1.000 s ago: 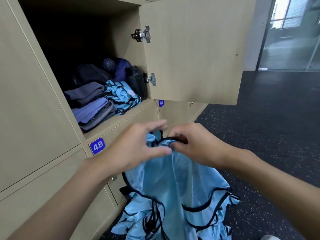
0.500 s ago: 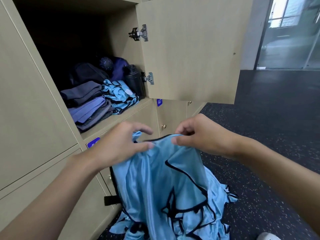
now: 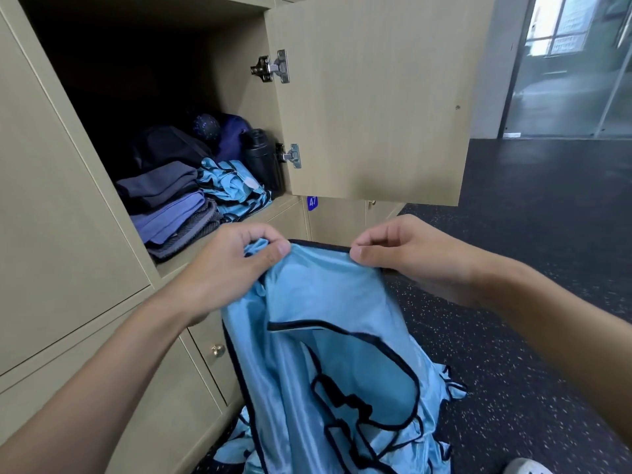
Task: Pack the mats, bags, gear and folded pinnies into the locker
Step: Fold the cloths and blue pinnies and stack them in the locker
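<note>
A light blue pinnie with black trim hangs in front of me, held by its top edge. My left hand pinches the left corner and my right hand pinches the edge further right. More blue pinnies lie heaped on the floor below. The open locker holds stacked grey and purple mats, folded blue pinnies, dark bags and a black bottle.
The locker door stands swung open to the right, above my hands. Shut lockers with small brass knobs fill the wall below and to the left. Dark speckled floor stretches right toward glass doors. A white shoe tip shows at the bottom.
My hands have spread apart along the pinnie's top edge, stretching it flat between them. The pinnie has been lifted higher off the heap.
</note>
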The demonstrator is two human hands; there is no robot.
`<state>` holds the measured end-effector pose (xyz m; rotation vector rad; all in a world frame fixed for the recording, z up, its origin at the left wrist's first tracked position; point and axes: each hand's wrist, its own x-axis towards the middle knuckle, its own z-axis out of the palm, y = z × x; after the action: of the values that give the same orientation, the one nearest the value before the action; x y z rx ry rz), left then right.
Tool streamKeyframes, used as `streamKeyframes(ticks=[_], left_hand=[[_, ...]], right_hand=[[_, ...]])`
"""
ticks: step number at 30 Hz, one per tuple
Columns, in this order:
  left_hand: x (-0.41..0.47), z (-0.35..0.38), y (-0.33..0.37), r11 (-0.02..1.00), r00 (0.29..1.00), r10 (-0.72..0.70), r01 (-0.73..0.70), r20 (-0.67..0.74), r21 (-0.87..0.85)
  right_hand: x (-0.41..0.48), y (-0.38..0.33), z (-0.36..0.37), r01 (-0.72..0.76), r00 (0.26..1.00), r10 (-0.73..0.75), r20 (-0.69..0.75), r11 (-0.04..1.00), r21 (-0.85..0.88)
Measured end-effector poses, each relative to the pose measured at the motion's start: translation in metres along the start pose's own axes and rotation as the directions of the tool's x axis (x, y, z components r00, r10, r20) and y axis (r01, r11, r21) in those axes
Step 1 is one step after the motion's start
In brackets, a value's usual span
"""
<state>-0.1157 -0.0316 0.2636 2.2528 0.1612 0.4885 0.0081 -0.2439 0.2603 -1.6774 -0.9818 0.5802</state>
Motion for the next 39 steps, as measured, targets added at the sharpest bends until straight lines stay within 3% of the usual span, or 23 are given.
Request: streamKeyframes(ticks=[3, 10, 15, 20, 25, 28, 32, 36, 39], left_hand=[[-0.002, -0.007, -0.001, 0.997, 0.998, -0.060, 0.058, 0.028, 0.057], [-0.012, 0.034, 0.021, 0.989, 0.985, 0.002, 0.024, 0.174, -0.149], [-0.007, 0.032, 0.018, 0.982, 0.996, -0.023, 0.039, 0.087, -0.185], [-0.005, 0.026, 0.018, 0.972, 0.999, 0.029, -0.019, 0.041, -0.232], [-0.004, 0.023, 0.015, 0.976, 1.000, 0.005, -0.008, -0.017, -0.216], [-0.004, 0.022, 0.015, 0.978, 1.000, 0.005, -0.007, -0.008, -0.210], [-0.004, 0.022, 0.016, 0.989, 0.998, 0.032, -0.038, -0.048, -0.140], [-0.007, 0.026, 0.021, 0.993, 0.988, 0.105, -0.109, -0.116, -0.035], [-0.013, 0.029, 0.029, 0.995, 0.995, 0.099, -0.099, -0.022, -0.012]], right_hand=[[-0.001, -0.002, -0.002, 0.005, 0.999, -0.003, -0.042, 0.999, 0.045], [0.001, -0.010, 0.011, 0.045, 0.999, -0.046, 0.016, 0.998, 0.053], [0.000, -0.006, 0.010, 0.011, 0.999, -0.012, 0.051, 1.000, 0.022], [0.003, -0.002, 0.012, -0.029, 0.999, 0.026, -0.047, 0.996, -0.083], [0.003, -0.003, 0.011, 0.008, 0.997, -0.005, -0.082, 1.000, 0.029], [0.001, -0.005, 0.010, 0.037, 0.999, -0.037, 0.000, 0.993, 0.116], [0.000, -0.006, 0.008, 0.072, 0.994, -0.076, 0.077, 0.996, 0.055], [0.004, -0.005, 0.011, 0.081, 0.996, -0.081, -0.044, 0.997, -0.003], [0.008, -0.003, 0.014, 0.107, 0.982, -0.111, -0.152, 0.994, -0.035]])
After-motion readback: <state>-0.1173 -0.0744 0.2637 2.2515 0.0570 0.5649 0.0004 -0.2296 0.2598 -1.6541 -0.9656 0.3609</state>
